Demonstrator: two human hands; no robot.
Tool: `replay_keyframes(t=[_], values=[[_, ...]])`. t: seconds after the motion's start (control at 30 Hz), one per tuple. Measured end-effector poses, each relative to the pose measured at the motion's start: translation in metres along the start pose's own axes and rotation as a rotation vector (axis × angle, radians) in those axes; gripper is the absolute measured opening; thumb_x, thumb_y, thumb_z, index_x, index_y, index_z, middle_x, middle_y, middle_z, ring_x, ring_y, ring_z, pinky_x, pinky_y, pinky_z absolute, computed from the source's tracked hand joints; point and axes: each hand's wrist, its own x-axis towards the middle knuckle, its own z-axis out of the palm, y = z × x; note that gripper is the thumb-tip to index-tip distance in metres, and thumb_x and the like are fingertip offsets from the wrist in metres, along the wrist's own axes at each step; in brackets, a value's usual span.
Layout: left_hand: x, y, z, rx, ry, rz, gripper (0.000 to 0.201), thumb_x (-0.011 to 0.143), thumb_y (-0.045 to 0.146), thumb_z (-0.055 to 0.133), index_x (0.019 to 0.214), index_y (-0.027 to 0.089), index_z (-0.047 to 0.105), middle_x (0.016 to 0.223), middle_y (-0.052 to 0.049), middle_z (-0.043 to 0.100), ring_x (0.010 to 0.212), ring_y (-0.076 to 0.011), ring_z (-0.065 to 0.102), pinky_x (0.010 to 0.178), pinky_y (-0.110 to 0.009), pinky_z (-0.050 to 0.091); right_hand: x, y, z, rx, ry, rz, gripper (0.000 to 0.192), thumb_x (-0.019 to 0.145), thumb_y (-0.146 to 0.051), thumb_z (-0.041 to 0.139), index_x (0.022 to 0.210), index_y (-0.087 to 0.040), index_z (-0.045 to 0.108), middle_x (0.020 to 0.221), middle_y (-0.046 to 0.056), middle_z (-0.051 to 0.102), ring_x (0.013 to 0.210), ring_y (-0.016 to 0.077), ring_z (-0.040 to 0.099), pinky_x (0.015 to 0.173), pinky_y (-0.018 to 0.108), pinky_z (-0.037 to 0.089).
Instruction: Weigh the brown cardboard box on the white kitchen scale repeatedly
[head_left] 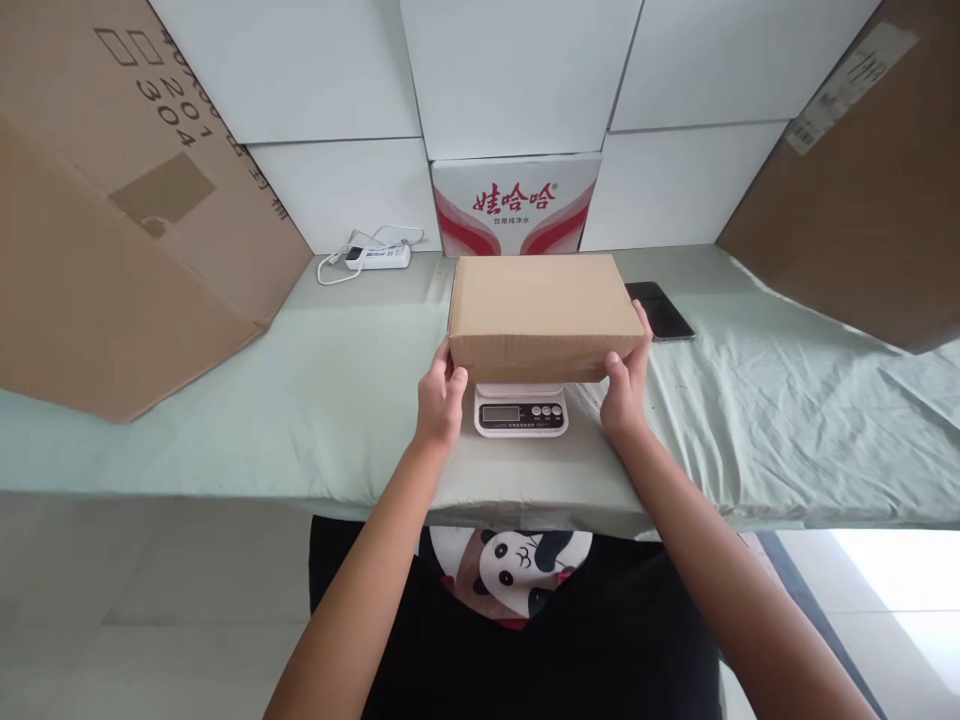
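A closed brown cardboard box [544, 300] is held between my two hands, over a small white kitchen scale [520, 416]. My left hand [441, 397] grips the box's near left corner, thumb on the front face. At the near right corner, my right hand [628, 380] has its thumb on the front and its fingers along the side. The box covers most of the scale; only the front panel with its display and buttons shows. I cannot tell whether the box touches the scale's platform.
Behind the box stands a white and red carton [517, 205] against white panels. A black phone [660, 311] lies to the right, a white power strip with cable [379, 257] at the back left. Large cardboard pieces [127, 280] flank the green cloth-covered table [337, 400].
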Motion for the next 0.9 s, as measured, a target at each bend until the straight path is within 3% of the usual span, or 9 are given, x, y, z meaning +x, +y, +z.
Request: replay_keyframes(t=[0.17, 0.4, 0.57, 0.7, 0.8, 0.9], values=[[-0.001, 0.001, 0.001, 0.019, -0.021, -0.033, 0.084, 0.106, 0.083, 0.054, 0.165, 0.024, 0.066, 0.158, -0.018, 0.08, 0.15, -0.0407, 0.073, 0.123, -0.056, 0.061, -0.001, 0.004, 0.001, -0.041, 0.047, -0.027, 0.086, 0.098, -0.082, 0.06, 0.171, -0.036, 0.049, 0.176, 0.012, 0.057, 0.163, 0.0434, 0.056, 0.145, 0.077, 0.032], [-0.002, 0.002, -0.001, 0.008, 0.014, -0.043, 0.086, 0.105, 0.085, 0.055, 0.166, 0.026, 0.067, 0.17, -0.015, 0.072, 0.169, -0.0412, 0.057, 0.142, -0.057, 0.045, -0.003, 0.0, -0.004, -0.068, 0.098, -0.08, 0.086, 0.1, -0.082, 0.055, 0.173, -0.037, 0.049, 0.177, 0.012, 0.056, 0.171, 0.0457, 0.048, 0.14, 0.077, 0.04], [-0.003, 0.002, 0.001, 0.015, -0.029, -0.041, 0.077, 0.108, 0.081, 0.052, 0.163, 0.03, 0.069, 0.157, -0.014, 0.08, 0.158, -0.0407, 0.068, 0.127, -0.056, 0.06, -0.004, -0.013, -0.002, -0.068, 0.068, -0.031, 0.078, 0.102, -0.083, 0.053, 0.17, -0.045, 0.054, 0.179, 0.005, 0.057, 0.176, 0.0436, 0.044, 0.147, 0.075, 0.034], [-0.002, 0.004, 0.001, 0.007, 0.006, -0.028, 0.076, 0.108, 0.081, 0.051, 0.161, 0.031, 0.071, 0.151, -0.014, 0.083, 0.153, -0.0407, 0.072, 0.126, -0.057, 0.061, 0.0, -0.017, -0.001, -0.048, 0.046, -0.03, 0.076, 0.101, -0.083, 0.055, 0.167, -0.044, 0.058, 0.176, 0.005, 0.06, 0.173, 0.0441, 0.047, 0.149, 0.076, 0.032], [0.011, 0.008, -0.002, -0.032, 0.073, -0.012, 0.079, 0.103, 0.084, 0.058, 0.158, 0.029, 0.073, 0.156, -0.013, 0.081, 0.155, -0.0413, 0.07, 0.13, -0.057, 0.06, 0.015, -0.018, -0.001, -0.019, 0.016, -0.043, 0.074, 0.103, -0.082, 0.057, 0.168, -0.047, 0.057, 0.179, 0.002, 0.058, 0.174, 0.0452, 0.047, 0.149, 0.078, 0.032], [0.043, 0.011, -0.008, -0.032, 0.1, 0.037, 0.079, 0.102, 0.084, 0.061, 0.155, 0.028, 0.074, 0.158, -0.012, 0.079, 0.159, -0.041, 0.068, 0.132, -0.056, 0.058, 0.047, -0.016, 0.004, 0.04, -0.022, -0.085, 0.071, 0.106, -0.081, 0.054, 0.171, -0.054, 0.052, 0.182, -0.003, 0.053, 0.176, 0.0467, 0.044, 0.146, 0.083, 0.033]])
